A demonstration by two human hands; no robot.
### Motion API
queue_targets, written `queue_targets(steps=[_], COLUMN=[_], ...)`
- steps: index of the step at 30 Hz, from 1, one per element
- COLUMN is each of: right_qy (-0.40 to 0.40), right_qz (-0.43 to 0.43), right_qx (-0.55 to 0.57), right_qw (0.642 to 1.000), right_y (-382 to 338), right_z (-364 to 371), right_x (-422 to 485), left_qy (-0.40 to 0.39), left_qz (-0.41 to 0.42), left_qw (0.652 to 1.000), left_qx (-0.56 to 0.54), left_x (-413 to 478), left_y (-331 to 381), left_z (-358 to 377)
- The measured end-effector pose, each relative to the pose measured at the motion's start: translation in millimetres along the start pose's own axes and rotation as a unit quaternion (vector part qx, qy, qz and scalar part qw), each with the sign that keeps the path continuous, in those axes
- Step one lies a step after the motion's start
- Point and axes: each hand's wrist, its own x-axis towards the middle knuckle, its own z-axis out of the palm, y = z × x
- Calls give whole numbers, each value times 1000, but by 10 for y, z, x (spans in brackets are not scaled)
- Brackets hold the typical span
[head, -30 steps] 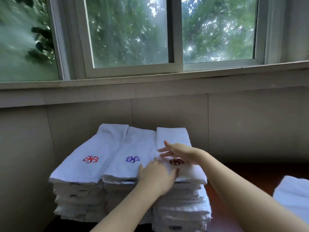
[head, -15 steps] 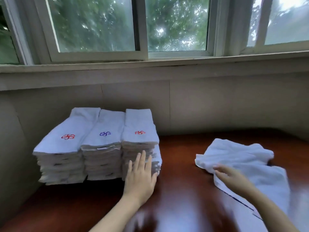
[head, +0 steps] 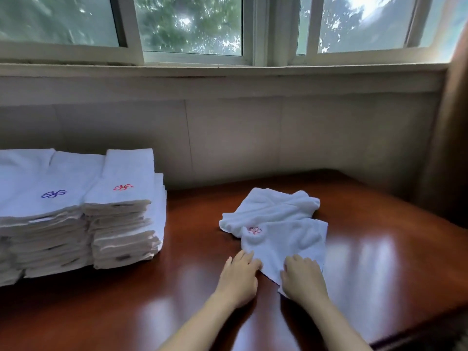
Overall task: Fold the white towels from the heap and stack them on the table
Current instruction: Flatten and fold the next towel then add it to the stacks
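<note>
Folded towel stacks cut off at left edge, right hand fingertips possibly tucked under the loose towel

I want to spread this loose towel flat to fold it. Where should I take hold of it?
Probably the two near corners of the loose towel, pinched from the near side. Its near edge lies flat on the table facing you; the far part is bunched. The left hand and right hand already rest there.

I have moved my left hand off the folded stacks and across the bench; both hands now grip the loose towel, right hand on its near edge
</note>
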Motion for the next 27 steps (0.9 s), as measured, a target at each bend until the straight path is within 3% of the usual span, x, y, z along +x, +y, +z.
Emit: queue_targets(steps=[6, 11, 16, 21, 24, 27], right_qy=[-3, -54, -73, -37, -32, -81], right_qz=[-58, -95, -166, -236, -241, -235], right_qx=[78, 112, 101, 85, 72, 59], right_qw=[995, 988, 978, 967, 967, 967], right_y=[-134, -327, -572, -783, -802, -761], right_z=[-71, -53, -30, -112, -118, -80], right_x=[-54, -133, -199, -321, -409, -471], left_qy=[-16, -36, -42, -32, -4, 4], left_qz=[9, -24, -73, -129, -159, -198], left_qw=[999, 997, 995, 991, 987, 980], left_qx=[40, 63, 56, 36, 14, -9], left_x=[-79, -485, -918, -1328, -1644, -1931], left_y=[4, -161, -329, -639, -900, -1146], left_z=[-66, -187, -394, -496, -553, -661])
